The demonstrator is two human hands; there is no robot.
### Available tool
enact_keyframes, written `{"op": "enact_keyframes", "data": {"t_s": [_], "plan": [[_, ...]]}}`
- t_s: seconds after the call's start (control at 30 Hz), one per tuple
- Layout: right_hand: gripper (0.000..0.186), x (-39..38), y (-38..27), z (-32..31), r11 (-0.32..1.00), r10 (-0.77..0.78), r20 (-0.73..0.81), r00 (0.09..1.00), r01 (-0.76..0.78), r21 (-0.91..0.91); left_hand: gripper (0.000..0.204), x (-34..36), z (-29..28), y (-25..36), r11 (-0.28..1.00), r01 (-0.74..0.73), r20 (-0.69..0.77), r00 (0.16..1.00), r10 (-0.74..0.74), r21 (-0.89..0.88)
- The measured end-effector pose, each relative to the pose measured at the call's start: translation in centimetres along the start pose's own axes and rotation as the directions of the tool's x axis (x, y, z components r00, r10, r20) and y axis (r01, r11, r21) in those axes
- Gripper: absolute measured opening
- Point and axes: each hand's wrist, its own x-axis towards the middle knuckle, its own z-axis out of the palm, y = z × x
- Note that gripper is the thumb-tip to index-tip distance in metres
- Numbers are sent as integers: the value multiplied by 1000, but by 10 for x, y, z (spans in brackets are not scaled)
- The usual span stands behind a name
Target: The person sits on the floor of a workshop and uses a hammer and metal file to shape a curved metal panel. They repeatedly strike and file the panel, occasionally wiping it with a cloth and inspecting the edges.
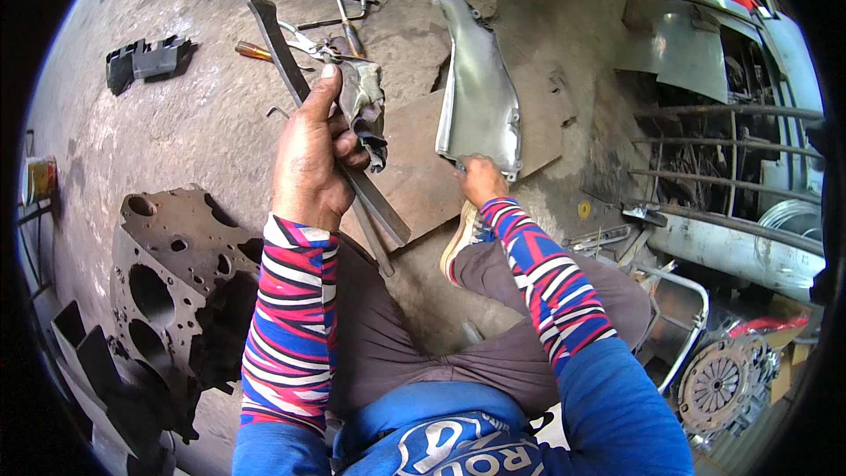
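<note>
Left hand — fingers closed around a long flat metal bar and a crumpled grey rag, thumb laid up along the bar. Right hand — fingers gripping the lower edge of a bent sheet-metal panel, which stands upright on a flat brown board on the concrete floor. Beyond the bar: loose hand tools. At left, a dark engine block; at lower right, a clutch disc.
</note>
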Motion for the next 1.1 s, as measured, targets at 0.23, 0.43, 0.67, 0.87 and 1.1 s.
{"op": "enact_keyframes", "data": {"t_s": [0.23,0.43,0.67,0.87,1.1], "plan": [[19,-18,-28,9,974,44,13,999,-40,-225,31,10,13,-13,994,76,56,995,-80,74],[19,-21,-37,14,962,30,19,999,-24,-271,34,16,26,-19,997,78,37,996,-79,30],[25,-6,-32,11,991,-23,97,995,35,-126,34,25,24,-19,993,92,53,994,-95,67],[39,22,-23,-20,998,12,356,934,-31,45,31,46,26,-25,997,67,-89,994,-63,45],[52,35,-7,-51,998,-30,548,836,54,-27,32,63,37,-38,971,140,-56,990,-132,192]]}}
